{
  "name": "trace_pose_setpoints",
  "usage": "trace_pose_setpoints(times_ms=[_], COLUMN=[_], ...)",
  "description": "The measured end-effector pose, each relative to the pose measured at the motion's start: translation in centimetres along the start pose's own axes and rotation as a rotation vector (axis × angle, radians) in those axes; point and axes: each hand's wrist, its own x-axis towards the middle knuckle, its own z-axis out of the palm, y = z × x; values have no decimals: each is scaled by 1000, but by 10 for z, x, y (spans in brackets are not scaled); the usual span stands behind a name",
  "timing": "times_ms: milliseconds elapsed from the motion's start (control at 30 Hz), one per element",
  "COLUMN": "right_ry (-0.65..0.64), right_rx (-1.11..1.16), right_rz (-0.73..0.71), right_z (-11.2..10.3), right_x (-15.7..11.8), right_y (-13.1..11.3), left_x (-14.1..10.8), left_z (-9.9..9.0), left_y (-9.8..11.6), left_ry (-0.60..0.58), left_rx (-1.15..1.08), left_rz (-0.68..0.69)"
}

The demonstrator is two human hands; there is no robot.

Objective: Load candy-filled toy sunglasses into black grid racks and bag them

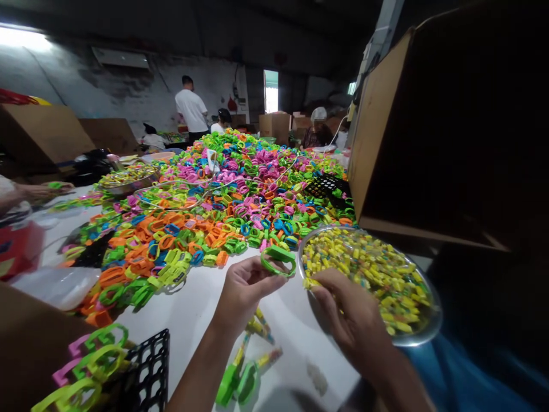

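Note:
My left hand [251, 283] is closed on a green plastic watch-shaped band [278, 260], its loop held up above the white table [199, 303]. My right hand [343, 297] pinches a small yellow wrapped piece [309, 283] at the near left rim of a round metal bowl [434, 320]. Many similar yellow pieces [398, 286] fill that bowl. Below my hands, a few green bands [246, 383] and wrapped sticks [259, 326] lie on the table. Beyond them spreads a large heap of coloured bands [231, 206].
A black crate [148, 366] with bands stands at the lower left, near a plastic bag [58, 283]. A large cardboard box [381, 126] rises at the right. Another metal bowl [128, 183] is at the back left. Another person's hand [47, 191] shows at the left edge.

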Motion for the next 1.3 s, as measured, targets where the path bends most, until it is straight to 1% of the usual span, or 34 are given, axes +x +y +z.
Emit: trace_pose_setpoints(times_ms=[67, 167, 267, 367, 567, 667, 733, 867, 1067, 1200, 1300], right_ry=[-54, -127, -154, -150, -202, -217, -229, -213, -193, -194, -205], right_rx=[101, 242, 319, 385, 507, 608, 687, 788, 778, 788, 779], right_rz=[78, 235, 308, 325, 349, 413, 452, 473, 483, 494, 490], right_z=[1, 4, 9, 11, 9, 7, 7, 9, 13, 13, 14], right_x=[-1, -3, -3, -3, -2, -1, -2, -2, 0, -1, -2], right_y=[-5, -11, -12, -11, -13, -13, -13, -13, -11, -10, -10], left_x=[-3, -6, -7, -6, -5, -6, -6, -5, -6, -6, -4], left_z=[0, -1, -2, -2, 1, 1, 1, 1, -3, -5, -6], left_y=[-1, -3, -5, -5, -2, -2, -3, -4, -3, -3, -2], left_ry=[-36, -90, -128, -134, -161, -159, -157, -163, -148, -145, -151], left_rx=[16, 46, 71, 96, 105, 99, 93, 97, 217, 268, 316], left_rz=[27, 84, 134, 154, 194, 208, 205, 167, 226, 242, 282])
